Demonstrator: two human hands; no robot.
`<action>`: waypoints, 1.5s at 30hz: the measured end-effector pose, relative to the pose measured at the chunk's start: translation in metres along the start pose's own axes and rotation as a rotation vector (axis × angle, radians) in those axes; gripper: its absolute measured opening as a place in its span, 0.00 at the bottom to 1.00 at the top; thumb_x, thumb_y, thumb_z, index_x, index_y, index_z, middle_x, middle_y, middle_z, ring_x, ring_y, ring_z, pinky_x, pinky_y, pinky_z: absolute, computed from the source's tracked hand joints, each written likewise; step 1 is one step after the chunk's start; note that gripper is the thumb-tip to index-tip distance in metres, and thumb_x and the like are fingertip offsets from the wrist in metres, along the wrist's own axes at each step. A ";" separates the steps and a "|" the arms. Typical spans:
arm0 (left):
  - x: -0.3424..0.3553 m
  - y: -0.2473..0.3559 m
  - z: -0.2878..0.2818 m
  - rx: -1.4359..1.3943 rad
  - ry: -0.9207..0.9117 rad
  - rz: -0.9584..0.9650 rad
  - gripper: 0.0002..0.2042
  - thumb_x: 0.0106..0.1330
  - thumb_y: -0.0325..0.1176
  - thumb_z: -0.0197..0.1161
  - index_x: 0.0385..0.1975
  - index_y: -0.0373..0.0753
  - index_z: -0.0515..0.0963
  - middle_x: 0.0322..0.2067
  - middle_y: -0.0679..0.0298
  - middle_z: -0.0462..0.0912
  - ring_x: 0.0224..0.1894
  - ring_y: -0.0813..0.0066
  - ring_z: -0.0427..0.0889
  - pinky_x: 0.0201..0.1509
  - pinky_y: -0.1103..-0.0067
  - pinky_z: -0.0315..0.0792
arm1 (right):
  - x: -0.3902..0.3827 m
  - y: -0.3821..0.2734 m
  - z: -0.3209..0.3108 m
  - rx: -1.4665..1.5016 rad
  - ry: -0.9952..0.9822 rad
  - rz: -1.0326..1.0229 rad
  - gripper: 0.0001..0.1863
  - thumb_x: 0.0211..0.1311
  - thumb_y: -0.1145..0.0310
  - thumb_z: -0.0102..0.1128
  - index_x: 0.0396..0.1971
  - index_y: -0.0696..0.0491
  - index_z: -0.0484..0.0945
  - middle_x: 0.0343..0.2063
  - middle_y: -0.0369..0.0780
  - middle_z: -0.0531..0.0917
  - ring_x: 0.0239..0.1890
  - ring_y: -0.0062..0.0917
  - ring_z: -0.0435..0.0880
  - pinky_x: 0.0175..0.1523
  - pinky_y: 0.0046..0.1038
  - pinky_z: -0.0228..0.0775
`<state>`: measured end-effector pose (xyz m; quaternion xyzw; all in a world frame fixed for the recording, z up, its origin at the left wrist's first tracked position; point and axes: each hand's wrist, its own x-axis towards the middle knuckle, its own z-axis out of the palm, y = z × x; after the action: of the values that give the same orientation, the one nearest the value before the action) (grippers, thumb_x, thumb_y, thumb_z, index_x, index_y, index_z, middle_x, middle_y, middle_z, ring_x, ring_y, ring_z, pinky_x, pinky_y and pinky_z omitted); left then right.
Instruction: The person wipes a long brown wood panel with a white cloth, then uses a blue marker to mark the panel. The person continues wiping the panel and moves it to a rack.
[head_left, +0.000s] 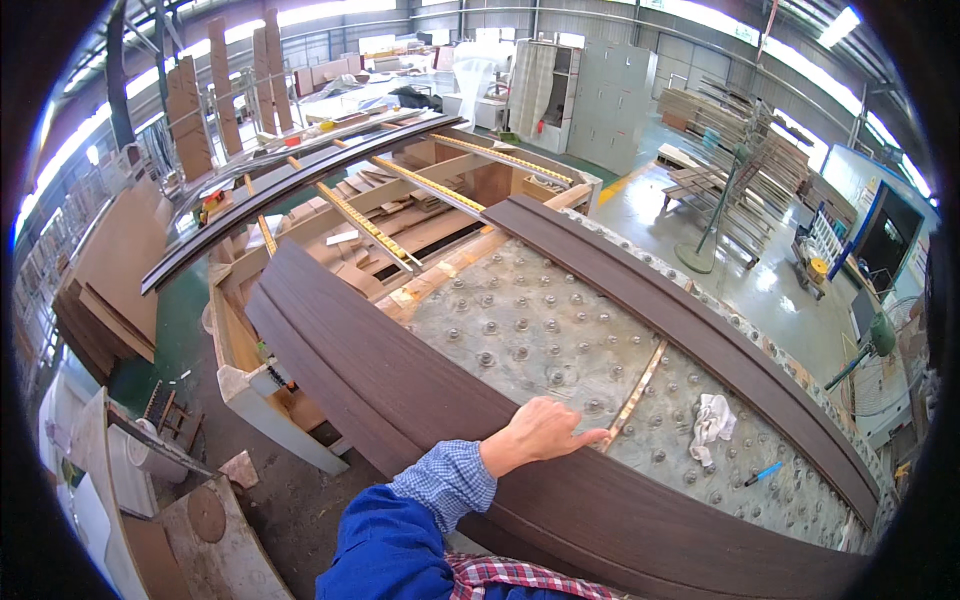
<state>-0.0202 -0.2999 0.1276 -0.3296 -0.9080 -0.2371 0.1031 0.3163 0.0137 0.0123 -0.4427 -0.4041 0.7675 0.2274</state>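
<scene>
A long dark brown board [380, 390] with moulded ridges lies diagonally across the near side of the bench. My left hand [545, 430] is on its far edge, fingers curled over and thumb out to the right, gripping it. My right hand is not in view. A second dark board [650, 310] runs along the far side of the studded metal bed [520, 300]. A thin light strip [638, 390] crosses the bed, with a crumpled white cloth [712, 425] and a blue pen [762, 473] to its right.
The wooden frame [240, 380] holds offcuts under yellow slats [360, 220]; a dark rail [250, 200] crosses their left ends. Sheet boards [110, 290] stand left, curved panels [195, 530] lower left. Metal cabinets [610, 110], timber stacks [750, 190] and a fan [860, 380] are behind and right.
</scene>
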 end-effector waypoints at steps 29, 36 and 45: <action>-0.207 -0.426 -0.282 0.262 0.509 -0.690 0.22 0.57 0.47 0.63 0.09 0.39 0.67 0.10 0.56 0.71 0.17 0.54 0.73 0.22 0.66 0.65 | -0.095 0.189 0.536 0.298 -0.462 -0.032 0.35 0.63 0.44 0.50 0.60 0.55 0.61 0.59 0.40 0.67 0.58 0.32 0.66 0.62 0.35 0.58; -0.232 -0.522 -0.304 0.266 0.462 -0.911 0.25 0.59 0.49 0.61 0.09 0.35 0.66 0.11 0.53 0.69 0.17 0.52 0.71 0.24 0.64 0.63 | -0.093 0.230 0.660 0.138 -0.518 0.010 0.25 0.59 0.57 0.60 0.51 0.58 0.70 0.49 0.38 0.76 0.49 0.27 0.75 0.54 0.31 0.67; -0.271 -0.629 -0.315 0.328 0.469 -1.157 0.27 0.59 0.49 0.61 0.09 0.31 0.65 0.11 0.52 0.66 0.18 0.54 0.68 0.25 0.63 0.61 | -0.101 0.297 0.825 -0.085 -0.612 0.192 0.21 0.52 0.69 0.65 0.45 0.61 0.73 0.40 0.43 0.80 0.39 0.31 0.81 0.44 0.35 0.76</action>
<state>-0.2115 -1.0278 0.0788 0.2940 -0.9168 -0.1782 0.2031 -0.3425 -0.5729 0.0508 -0.2367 -0.4417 0.8653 0.0031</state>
